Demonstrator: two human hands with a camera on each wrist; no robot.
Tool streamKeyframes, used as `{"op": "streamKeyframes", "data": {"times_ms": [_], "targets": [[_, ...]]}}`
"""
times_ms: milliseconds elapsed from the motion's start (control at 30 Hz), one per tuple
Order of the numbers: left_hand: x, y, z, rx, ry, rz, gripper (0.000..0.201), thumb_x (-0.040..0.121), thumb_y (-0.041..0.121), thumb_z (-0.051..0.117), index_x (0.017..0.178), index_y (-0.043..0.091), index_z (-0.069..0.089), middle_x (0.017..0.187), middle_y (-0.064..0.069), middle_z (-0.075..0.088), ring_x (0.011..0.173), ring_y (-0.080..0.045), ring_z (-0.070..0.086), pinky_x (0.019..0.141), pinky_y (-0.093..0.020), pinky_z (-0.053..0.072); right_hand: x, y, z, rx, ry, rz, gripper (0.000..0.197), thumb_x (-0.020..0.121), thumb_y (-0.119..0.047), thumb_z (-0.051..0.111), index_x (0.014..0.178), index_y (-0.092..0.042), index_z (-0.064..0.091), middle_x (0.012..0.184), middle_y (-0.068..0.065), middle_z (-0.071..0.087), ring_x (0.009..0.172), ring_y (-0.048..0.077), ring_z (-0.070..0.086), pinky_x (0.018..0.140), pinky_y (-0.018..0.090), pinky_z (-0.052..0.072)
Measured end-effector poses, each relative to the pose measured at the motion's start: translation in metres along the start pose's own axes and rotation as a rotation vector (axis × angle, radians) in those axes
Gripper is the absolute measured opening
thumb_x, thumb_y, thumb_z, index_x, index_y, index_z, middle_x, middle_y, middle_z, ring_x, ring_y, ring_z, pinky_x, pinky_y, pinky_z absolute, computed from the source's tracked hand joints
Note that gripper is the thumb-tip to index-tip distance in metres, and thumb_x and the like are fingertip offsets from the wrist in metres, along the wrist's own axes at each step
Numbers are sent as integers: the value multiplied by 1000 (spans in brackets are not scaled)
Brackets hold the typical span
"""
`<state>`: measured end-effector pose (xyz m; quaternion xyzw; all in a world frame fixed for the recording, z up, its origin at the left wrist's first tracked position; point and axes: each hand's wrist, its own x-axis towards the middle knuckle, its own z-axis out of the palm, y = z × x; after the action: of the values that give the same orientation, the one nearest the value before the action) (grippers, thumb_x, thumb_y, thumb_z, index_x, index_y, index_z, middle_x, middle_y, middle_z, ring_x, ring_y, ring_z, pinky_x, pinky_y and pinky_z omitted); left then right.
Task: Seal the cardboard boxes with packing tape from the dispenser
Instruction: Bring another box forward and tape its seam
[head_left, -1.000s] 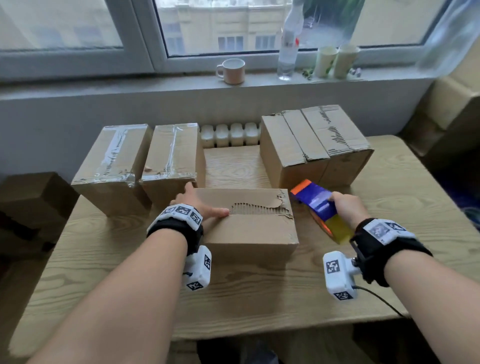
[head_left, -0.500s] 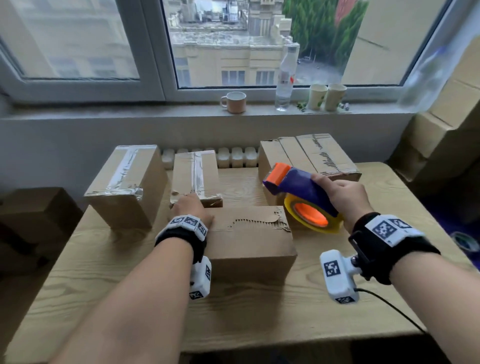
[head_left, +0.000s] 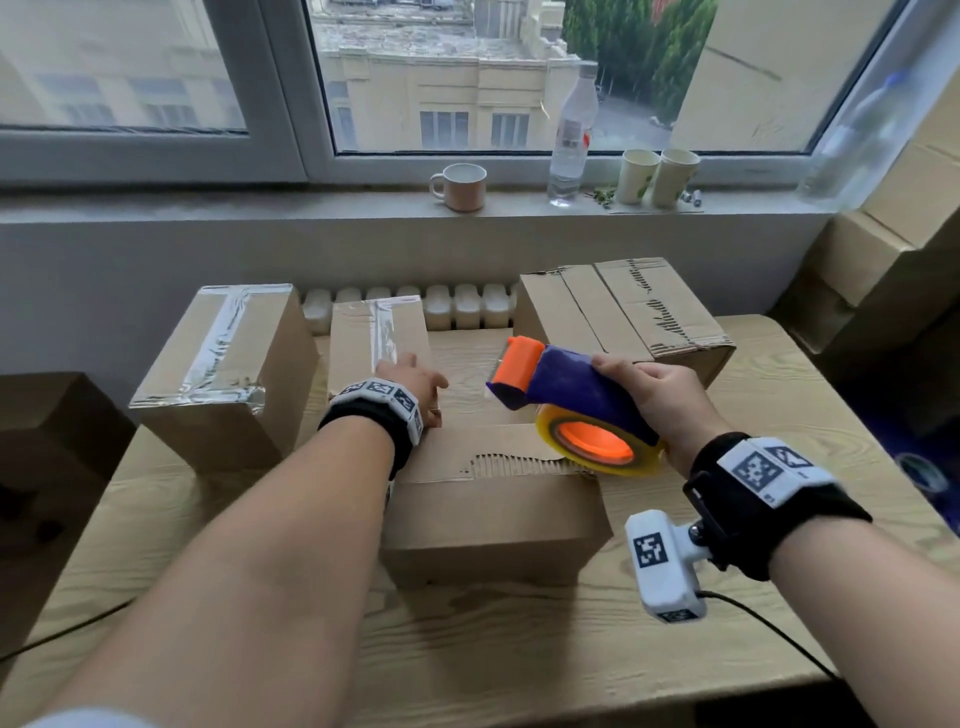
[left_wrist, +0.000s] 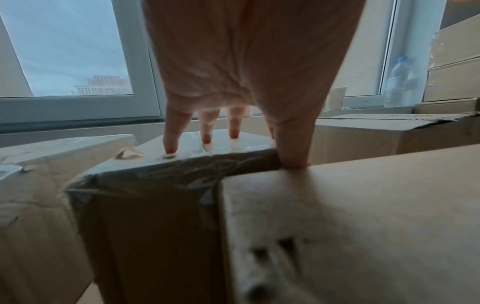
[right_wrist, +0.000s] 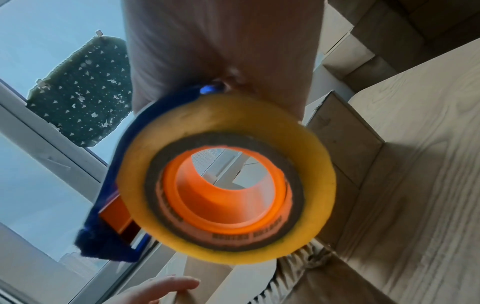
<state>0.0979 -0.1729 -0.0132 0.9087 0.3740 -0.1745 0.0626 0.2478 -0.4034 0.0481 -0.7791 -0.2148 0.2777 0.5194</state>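
Two taped boxes (head_left: 228, 358) behind left hand (head_left: 410, 384)

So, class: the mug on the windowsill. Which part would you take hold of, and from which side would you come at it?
Take the mug by its handle, coming from the left: the loop sticks out on that side, facing open sill, and the mug stands upright. The bottle and paper cups stand to its right, so that approach is probably more crowded.
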Motion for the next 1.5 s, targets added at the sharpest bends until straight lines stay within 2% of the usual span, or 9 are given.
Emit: {"op": "streamKeyframes", "data": {"times_ms": [167, 400, 500, 567, 733, 933, 1300, 1400, 1500], "targets": [[10, -34, 6, -24, 63, -82, 53, 78, 33, 76, 127, 35, 57, 130, -4, 43, 119, -28, 47, 92, -26, 45, 4, -15, 17, 14, -98, -10, 33, 82, -42, 70, 85, -10, 71, 81, 15, 72, 70, 21, 64, 68, 30, 49], [11, -55, -12, 4, -117, -144, 55, 79, 25, 73, 130, 34, 56, 147, -6, 31, 137, -34, 27, 112, -56, 26, 17, -27, 36, -3, -122, 5, 38, 82, -43, 70, 93, -7, 71, 76, 11, 71, 64, 18, 64, 61, 26, 49], [1, -46, -21, -217, 203, -136, 42, 79, 16, 60, 116, 36, 63, 139, 1, 45, 131, -22, 39, 111, -46, 30, 19, -29, 39, -28, -149, -12, 41, 82, -45, 69, 93, -5, 71, 79, 14, 71, 68, 21, 63, 66, 30, 49], [-4, -38, -32, -589, 356, -138, 29, 82, 9, 53, 99, 26, 69, 117, 0, 64, 106, -18, 59, 93, -32, 46, 21, -31, 40, -32, -146, -20, 44, 81, -46, 70, 93, -4, 71, 77, 14, 70, 66, 20, 63, 62, 28, 48], [-28, -11, -52, -1539, -333, -133, 41, 100, 41, 41, 100, 4, 58, 87, -13, 68, 66, -18, 70, 65, -27, 56, 25, -39, 42, -12, -126, -40, 51, 76, -49, 74, 88, 1, 71, 73, 15, 65, 63, 22, 57, 59, 29, 43], [-45, -20, -56, -1625, -285, -25, 15, 96, 15, 51, 97, 10, 65, 80, -4, 71, 69, -11, 68, 69, -22, 55, 21, -45, 37, 34, -159, -46, 49, 77, -47, 74, 95, -1, 71, 93, 27, 69, 73, 28, 62, 70, 36, 47], [-65, -15, -56, -1631, -255, -128, 9, 91, 2, 57, 88, 9, 61, 78, -9, 69, 69, -18, 69, 63, -29, 57, 14, -45, 33, -3, -260, -81, 53, 67, -51, 77, 92, -4, 72, 78, 17, 71, 67, 24, 66, 67, 33, 52], [-67, -17, -52, -1589, -206, -235, 18, 92, 2, 56, 78, 11, 62, 62, -5, 63, 53, -9, 62, 55, -20, 55, 11, -52, 34, -200, -415, -136, 54, 60, -47, 81, 99, -12, 65, 81, 3, 70, 66, 11, 66, 59, 22, 50], [-74, -22, -48, -1558, -254, -310, 20, 94, 9, 56, 73, 12, 56, 68, -5, 48, 62, -9, 45, 56, -15, 46, 6, -66, 35, -557, -601, -216, 74, 59, -44, 89, 121, -32, 49, 100, -1, 67, 88, 14, 68, 80, 31, 57]]}}
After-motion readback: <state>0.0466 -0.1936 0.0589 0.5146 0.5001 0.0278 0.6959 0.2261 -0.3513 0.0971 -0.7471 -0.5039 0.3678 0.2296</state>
